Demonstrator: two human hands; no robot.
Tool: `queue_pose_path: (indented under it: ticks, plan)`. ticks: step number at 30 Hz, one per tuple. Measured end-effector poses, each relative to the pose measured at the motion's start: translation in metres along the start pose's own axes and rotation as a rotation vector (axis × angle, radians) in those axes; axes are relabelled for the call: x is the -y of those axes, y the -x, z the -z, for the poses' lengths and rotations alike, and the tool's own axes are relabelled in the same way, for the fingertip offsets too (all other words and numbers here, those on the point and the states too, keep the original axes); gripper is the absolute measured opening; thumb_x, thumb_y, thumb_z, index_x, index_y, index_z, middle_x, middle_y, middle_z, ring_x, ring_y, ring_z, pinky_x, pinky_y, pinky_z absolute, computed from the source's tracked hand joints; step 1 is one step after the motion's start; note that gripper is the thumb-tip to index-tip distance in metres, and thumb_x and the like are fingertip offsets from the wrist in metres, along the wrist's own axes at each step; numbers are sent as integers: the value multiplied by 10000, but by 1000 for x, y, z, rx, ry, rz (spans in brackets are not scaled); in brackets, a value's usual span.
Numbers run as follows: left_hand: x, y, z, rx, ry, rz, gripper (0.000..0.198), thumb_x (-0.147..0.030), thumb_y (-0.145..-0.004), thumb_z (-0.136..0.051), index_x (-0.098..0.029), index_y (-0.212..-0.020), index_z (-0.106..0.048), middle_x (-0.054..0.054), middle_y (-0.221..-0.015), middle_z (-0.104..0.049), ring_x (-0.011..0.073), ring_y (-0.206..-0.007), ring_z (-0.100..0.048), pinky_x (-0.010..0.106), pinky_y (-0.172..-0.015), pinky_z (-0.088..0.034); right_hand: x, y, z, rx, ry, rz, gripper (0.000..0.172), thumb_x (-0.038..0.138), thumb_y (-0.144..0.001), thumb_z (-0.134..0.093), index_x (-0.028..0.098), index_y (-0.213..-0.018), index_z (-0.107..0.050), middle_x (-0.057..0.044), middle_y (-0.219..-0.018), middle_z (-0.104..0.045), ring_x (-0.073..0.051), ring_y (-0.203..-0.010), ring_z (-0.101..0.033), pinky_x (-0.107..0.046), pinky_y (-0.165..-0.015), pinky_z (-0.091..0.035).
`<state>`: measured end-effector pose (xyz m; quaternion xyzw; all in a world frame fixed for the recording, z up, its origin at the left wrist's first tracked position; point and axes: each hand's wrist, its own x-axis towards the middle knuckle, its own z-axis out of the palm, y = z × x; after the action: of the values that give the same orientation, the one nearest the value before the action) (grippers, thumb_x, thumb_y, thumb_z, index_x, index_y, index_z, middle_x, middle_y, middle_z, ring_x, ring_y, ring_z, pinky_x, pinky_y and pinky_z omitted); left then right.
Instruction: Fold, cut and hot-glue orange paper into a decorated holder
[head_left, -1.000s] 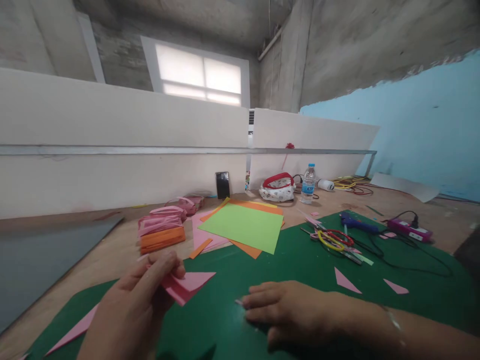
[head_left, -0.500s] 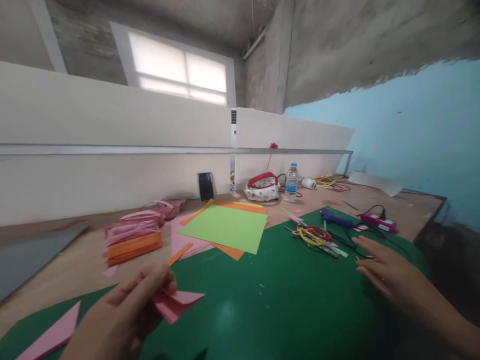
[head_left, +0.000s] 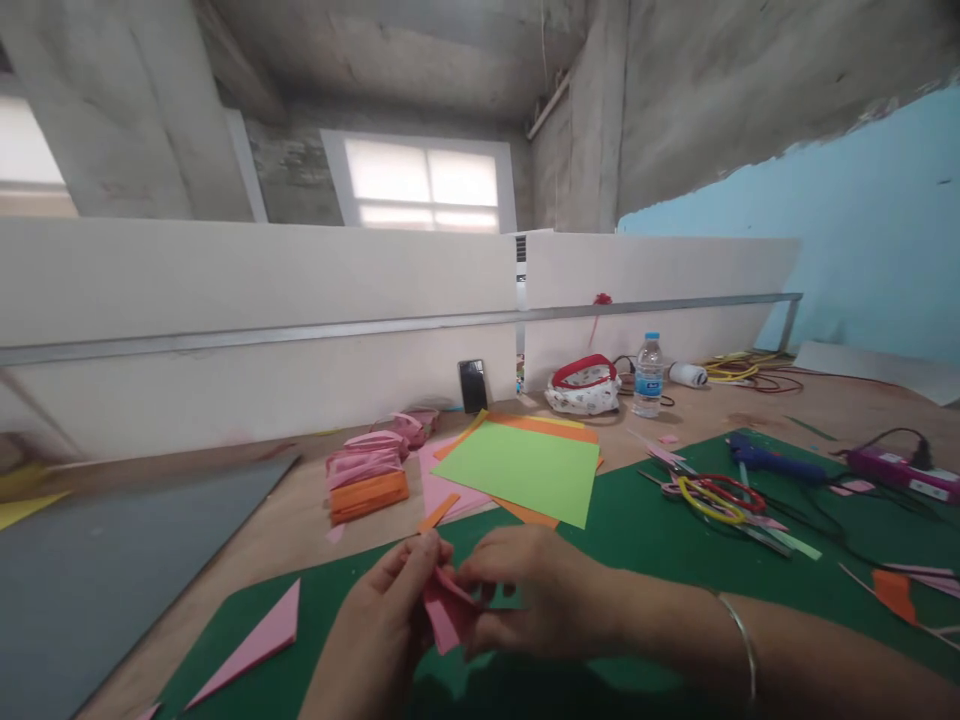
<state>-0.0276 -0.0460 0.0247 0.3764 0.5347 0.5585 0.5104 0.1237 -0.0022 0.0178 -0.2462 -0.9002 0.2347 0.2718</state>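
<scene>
My left hand (head_left: 390,610) pinches a folded piece of pink paper (head_left: 444,612) between thumb and fingers, low in the middle of the head view. From the right, my right hand (head_left: 532,590) has its curled fingers at the paper's other edge; its grip is partly hidden. Both hands are over the green cutting mat (head_left: 600,560). To their left lies another pointed, folded pink paper (head_left: 251,645). Just beyond the hands are a light green sheet (head_left: 525,465) on orange and pink sheets, and a narrow orange strip (head_left: 439,513).
Stacked pink and orange paper bundles (head_left: 367,478) lie left of the sheets. Scissors (head_left: 709,500), a blue glue gun (head_left: 772,458) and a purple power strip (head_left: 900,472) with cables are at right. A water bottle (head_left: 648,378), pouch (head_left: 585,388) and phone (head_left: 472,386) stand behind.
My right hand has come in from the far right to the pink paper in my left hand. The view has turned left, so the table's things appear farther right.
</scene>
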Motion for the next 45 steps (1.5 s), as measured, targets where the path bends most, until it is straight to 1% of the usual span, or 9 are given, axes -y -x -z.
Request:
queue_pose_path:
  ticks: [4, 7, 10, 13, 26, 32, 35, 39, 45]
  plan:
    - [9, -4, -1, 89, 41, 28, 272, -393, -600, -739, -182, -712, -610, -35, -520, -595, 110, -492, -533, 202, -501, -430, -14, 7, -12, 87, -604, -307, 242, 279, -676, -708, 158, -881, -668, 31, -673, -592, -99, -610, -533, -196, -574, -417]
    - [15, -7, -1, 134, 48, -7, 468, -392, -516, -795, -177, -890, -613, -13, -607, -649, 144, -512, -586, 263, -536, -476, -18, 11, -6, 139, -841, -411, 128, 234, -680, -671, 124, -740, -647, 20, -638, -605, -84, -573, -549, -187, -553, -429]
    - [16, -8, -2, 204, 59, -42, 623, -327, -480, -821, -172, -1034, -582, 48, -769, -703, 214, -638, -652, 328, -613, -510, -18, 10, 4, 93, -872, -462, 104, 211, -695, -618, 113, -660, -624, 23, -562, -596, -64, -471, -528, -173, -487, -424]
    - [14, -6, -2, 284, 85, -34, 573, -287, -515, -807, -181, -1041, -606, 78, -875, -718, 253, -754, -667, 353, -685, -521, -16, 6, 10, 12, -867, -475, 146, 213, -709, -580, 123, -594, -581, 42, -467, -553, -63, -400, -514, -158, -410, -390]
    - [19, -3, -4, 261, -12, -25, 374, -288, -644, -724, -190, -999, -656, 64, -862, -721, 216, -726, -655, 325, -719, -499, -18, 29, 9, 54, -870, -482, 91, 171, -652, -633, 104, -706, -662, 13, -607, -621, -62, -497, -527, -161, -474, -398]
    - [11, 3, -12, 187, -288, -84, 309, -397, -653, -699, -184, -875, -687, -15, -578, -630, 120, -498, -491, 192, -448, -355, -14, 31, 8, -90, -813, -506, 79, 161, -657, -620, 107, -691, -667, 34, -558, -566, -43, -468, -436, -155, -439, -315]
    - [10, 5, -15, 235, -335, -86, 258, -402, -630, -703, -162, -724, -694, -42, -485, -531, 89, -459, -375, 181, -425, -277, -15, 30, 8, -137, -760, -489, 88, 201, -673, -623, 115, -651, -625, 39, -522, -540, -60, -468, -470, -162, -442, -345]
    - [13, 5, -14, 209, -282, -52, 260, -392, -627, -696, -164, -752, -704, -18, -526, -580, 95, -484, -411, 175, -441, -295, -14, 31, 9, -157, -724, -491, 8, 128, -627, -599, 124, -634, -596, 47, -493, -540, -67, -427, -472, -162, -406, -358]
    - [19, -4, -4, 183, -82, 116, 319, -341, -601, -728, -151, -856, -700, -67, -403, -461, 37, -393, -317, 141, -416, -212, -14, 33, 7, -227, -943, -514, 300, 123, -630, -547, 137, -893, -691, 44, -471, -572, -61, -384, -464, -166, -398, -367]
